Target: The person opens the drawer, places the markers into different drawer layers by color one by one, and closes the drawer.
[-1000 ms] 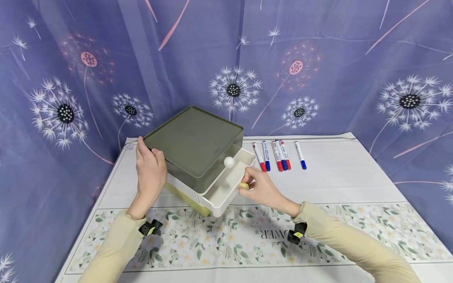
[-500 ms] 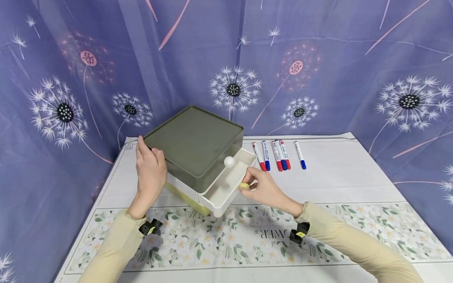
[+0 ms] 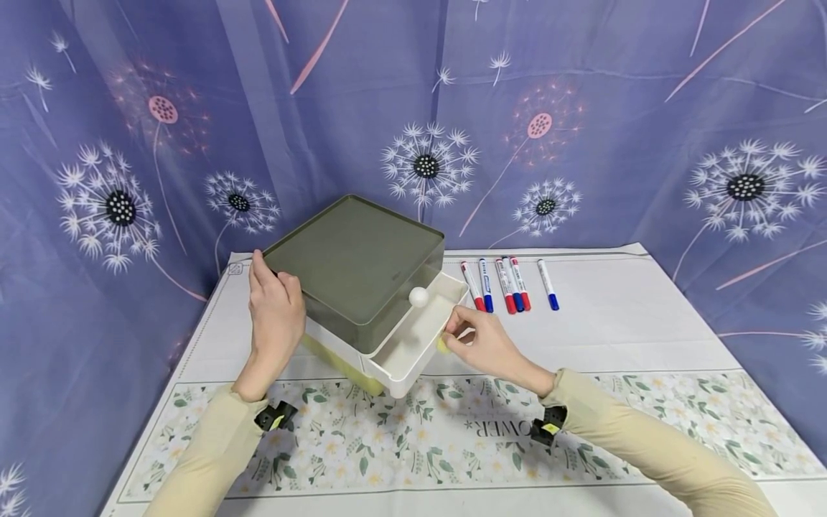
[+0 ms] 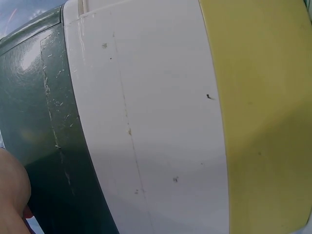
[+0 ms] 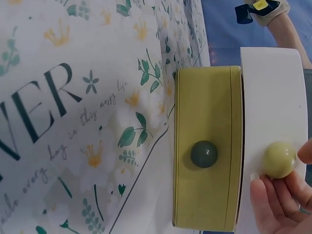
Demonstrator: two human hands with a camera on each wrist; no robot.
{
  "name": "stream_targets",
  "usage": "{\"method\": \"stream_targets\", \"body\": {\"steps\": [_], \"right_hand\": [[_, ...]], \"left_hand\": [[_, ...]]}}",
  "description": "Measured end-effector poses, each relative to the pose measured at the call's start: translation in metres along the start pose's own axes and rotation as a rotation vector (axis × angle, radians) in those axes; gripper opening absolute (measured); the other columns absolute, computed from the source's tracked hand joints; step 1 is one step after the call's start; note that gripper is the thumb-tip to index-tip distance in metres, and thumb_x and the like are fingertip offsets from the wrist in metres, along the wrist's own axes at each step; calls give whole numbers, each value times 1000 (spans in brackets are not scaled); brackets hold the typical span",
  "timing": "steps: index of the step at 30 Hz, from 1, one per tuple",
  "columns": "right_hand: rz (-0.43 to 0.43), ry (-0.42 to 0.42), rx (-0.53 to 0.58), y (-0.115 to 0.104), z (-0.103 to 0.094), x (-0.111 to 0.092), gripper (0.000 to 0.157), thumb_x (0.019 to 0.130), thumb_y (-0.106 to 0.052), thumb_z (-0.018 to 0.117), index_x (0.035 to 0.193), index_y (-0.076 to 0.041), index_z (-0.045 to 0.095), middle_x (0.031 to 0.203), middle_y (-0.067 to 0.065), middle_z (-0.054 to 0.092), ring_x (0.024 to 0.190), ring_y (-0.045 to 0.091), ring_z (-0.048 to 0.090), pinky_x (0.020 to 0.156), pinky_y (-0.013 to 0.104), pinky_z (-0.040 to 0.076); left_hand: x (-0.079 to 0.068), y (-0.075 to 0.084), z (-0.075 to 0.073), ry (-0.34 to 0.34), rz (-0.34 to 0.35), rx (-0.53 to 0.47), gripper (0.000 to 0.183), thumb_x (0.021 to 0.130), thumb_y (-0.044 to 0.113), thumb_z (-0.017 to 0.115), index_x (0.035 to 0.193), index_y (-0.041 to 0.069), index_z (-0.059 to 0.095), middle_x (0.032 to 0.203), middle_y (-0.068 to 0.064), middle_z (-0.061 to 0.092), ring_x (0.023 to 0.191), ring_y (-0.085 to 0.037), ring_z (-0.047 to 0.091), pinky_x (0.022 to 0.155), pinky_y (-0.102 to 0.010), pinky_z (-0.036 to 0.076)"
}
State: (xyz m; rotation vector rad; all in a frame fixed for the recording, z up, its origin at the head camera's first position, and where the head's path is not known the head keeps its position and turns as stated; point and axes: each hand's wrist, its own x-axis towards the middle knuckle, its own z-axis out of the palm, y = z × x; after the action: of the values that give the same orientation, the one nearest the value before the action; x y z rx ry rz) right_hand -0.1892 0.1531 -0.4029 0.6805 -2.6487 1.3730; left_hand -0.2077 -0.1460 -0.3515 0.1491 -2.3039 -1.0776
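Note:
A small three-tier drawer unit point(image 3: 355, 258) stands turned on the table, with a dark green top tier, a white middle and a yellow bottom. Its white drawer point(image 3: 413, 334) is pulled out and looks bare inside. At that drawer's front, the fingers of my right hand point(image 3: 481, 341) curl round a yellow knob point(image 5: 279, 160). The thumb lies close above it in the right wrist view. My left hand point(image 3: 276, 309) rests against the unit's left rear corner, fingers fairly straight; their tips are partly hidden. The unit's side wall point(image 4: 151, 117) fills the left wrist view.
Several red-capped and blue-capped markers point(image 3: 507, 285) lie behind the right hand, with one blue-capped marker point(image 3: 548, 285) apart from them. A white knob point(image 3: 418, 296) sits on the top tier, a green knob point(image 5: 204, 154) on the bottom one. Floral cloth point(image 3: 446, 459) covers the near table.
My right thumb has shifted upward over the yellow knob, which now shows below it. The white drawer, the unit and my left hand look unmoved.

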Motion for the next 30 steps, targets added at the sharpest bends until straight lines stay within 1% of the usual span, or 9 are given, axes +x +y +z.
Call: {"method": "stream_targets", "body": {"steps": [3,7,11,14,20,25,30], "right_hand": [[0,19,-26,3,-1,0,5,79,-6,59,77,-10,57,75,-1,63,71,9,61,62,24,52],[-12,35,-58,9,-3,0,13,77,-1,54,75,-14,57,71,-3,61,68,7,59,59,22,51],[-7,53,-84,13,-5,0,17,77,-1,52,70,-16,56,66,-5,60,63,6,56,54,22,49],[11,65,-94,17,-7,2,18,77,-1,50,69,-15,55,63,-2,59,59,7,55,51,22,47],[56,81,-109,23,-10,4,18,79,0,47,71,-13,54,64,6,60,52,9,54,46,23,43],[78,109,-166,30,-11,6,14,79,0,50,74,-12,56,67,4,61,57,10,52,50,21,42],[78,122,-212,37,-11,8,10,79,-1,53,80,-9,58,71,1,61,61,10,53,53,21,42]], "left_hand": [[0,0,1,3,4,1,56,94,21,26,142,-7,17,142,-30,26,119,-50,41,95,-56,37],[0,-1,1,7,3,3,56,94,20,26,142,-6,18,142,-30,27,119,-49,41,95,-55,37],[0,-1,1,3,-2,4,56,94,21,26,142,-6,17,143,-30,26,119,-49,41,95,-55,37],[1,-2,1,-1,-4,3,57,94,21,25,143,-6,17,143,-29,26,119,-49,42,95,-55,37],[1,-1,1,7,5,1,56,94,21,26,142,-6,18,143,-30,26,118,-48,42,94,-55,38],[0,0,1,11,5,4,56,94,20,26,142,-6,18,142,-30,27,120,-48,41,95,-55,37],[0,-1,1,6,3,13,56,94,20,26,142,-7,18,142,-31,26,117,-50,42,94,-56,38]]}}
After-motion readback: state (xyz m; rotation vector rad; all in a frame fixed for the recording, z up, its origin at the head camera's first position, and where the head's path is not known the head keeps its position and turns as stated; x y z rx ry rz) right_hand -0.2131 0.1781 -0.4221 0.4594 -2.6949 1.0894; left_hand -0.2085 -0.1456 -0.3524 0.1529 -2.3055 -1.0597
